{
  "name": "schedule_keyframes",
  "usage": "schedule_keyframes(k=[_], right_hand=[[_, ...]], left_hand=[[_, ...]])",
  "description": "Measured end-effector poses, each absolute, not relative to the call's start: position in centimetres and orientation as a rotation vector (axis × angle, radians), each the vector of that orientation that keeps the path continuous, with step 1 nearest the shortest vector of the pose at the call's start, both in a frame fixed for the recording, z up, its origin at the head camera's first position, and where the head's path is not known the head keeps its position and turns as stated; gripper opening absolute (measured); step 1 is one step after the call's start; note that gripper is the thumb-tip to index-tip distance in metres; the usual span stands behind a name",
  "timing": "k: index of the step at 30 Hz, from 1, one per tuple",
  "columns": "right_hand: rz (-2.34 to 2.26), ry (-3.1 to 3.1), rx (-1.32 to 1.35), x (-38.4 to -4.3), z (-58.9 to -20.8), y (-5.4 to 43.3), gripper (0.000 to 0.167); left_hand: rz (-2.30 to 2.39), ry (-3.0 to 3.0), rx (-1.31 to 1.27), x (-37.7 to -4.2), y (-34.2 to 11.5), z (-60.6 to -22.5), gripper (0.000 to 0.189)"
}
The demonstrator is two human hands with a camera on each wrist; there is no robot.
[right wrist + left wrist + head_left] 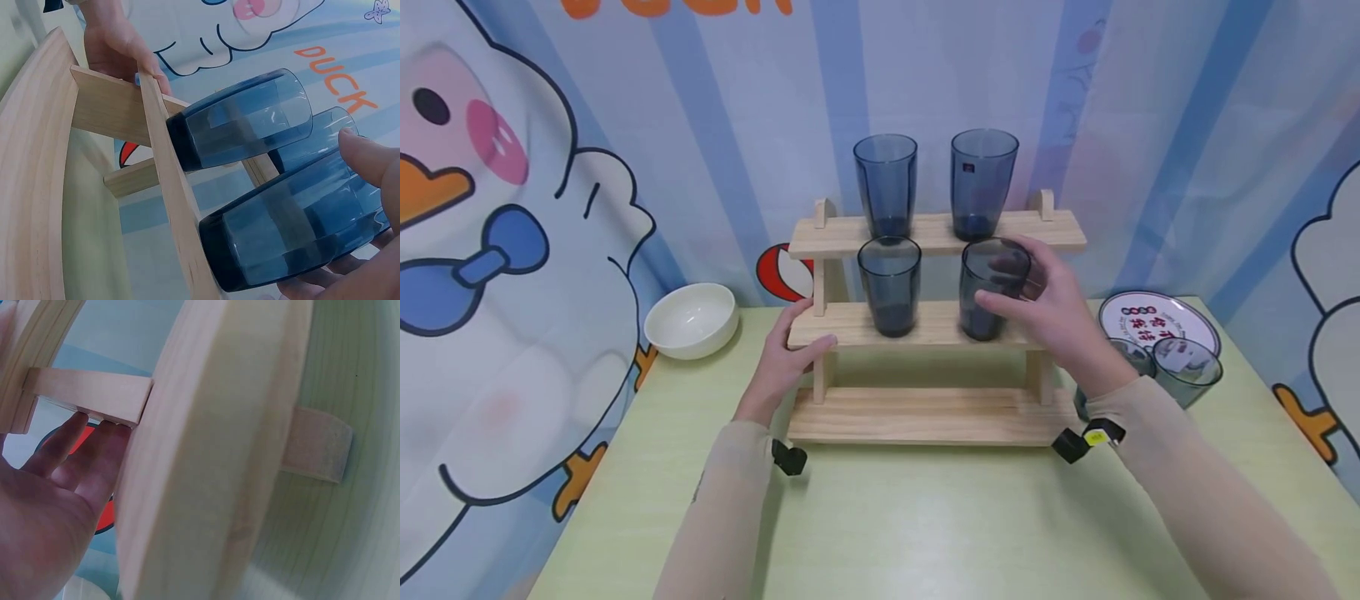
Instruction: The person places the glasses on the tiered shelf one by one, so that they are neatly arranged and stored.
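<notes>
A three-tier wooden shelf rack [917, 425] stands on the table. My left hand [781, 367] grips the left end of its middle shelf, thumb in front and fingers behind; the left wrist view shows those fingertips [115, 434] against a wooden upright. On the right of the middle shelf stands a blue-grey tumbler [980, 327], which my right hand [1056, 312] holds around its side. The right wrist view shows this tumbler's base [219, 256] at the shelf surface. To its left stands a matching tumbler [891, 292]. Two more tumblers [886, 187] stand on the top shelf.
A white bowl [692, 322] sits left of the rack. At the right are a plate with printed lettering [1187, 321] and two grey-tinted glasses [1187, 375], partly hidden by my right arm. A curtain with duck drawings [722, 125] hangs behind the table [925, 517].
</notes>
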State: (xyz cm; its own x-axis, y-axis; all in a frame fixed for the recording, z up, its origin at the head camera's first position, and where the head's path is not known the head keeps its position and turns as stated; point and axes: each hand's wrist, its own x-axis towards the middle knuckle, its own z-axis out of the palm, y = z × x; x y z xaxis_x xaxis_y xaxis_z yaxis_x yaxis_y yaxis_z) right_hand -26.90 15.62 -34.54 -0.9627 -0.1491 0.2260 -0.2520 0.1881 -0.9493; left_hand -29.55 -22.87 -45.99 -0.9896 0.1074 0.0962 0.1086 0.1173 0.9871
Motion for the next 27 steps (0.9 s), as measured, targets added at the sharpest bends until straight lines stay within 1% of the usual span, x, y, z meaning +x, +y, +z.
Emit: schedule_keyframes(k=[12,27], right_hand=[[1.91,-2.391,0.337,-27.73,-34.52,14.88,0.085],[1.812,-2.462,0.297,-27.77,-34.53,14.66,0.086]], left_hand=[[-2.1,-2.338,-0.224,-29.4,-22.77,-45.81,0.073],[-2.096,-2.342,-0.231,-29.45,-22.8,-45.8,0.073]])
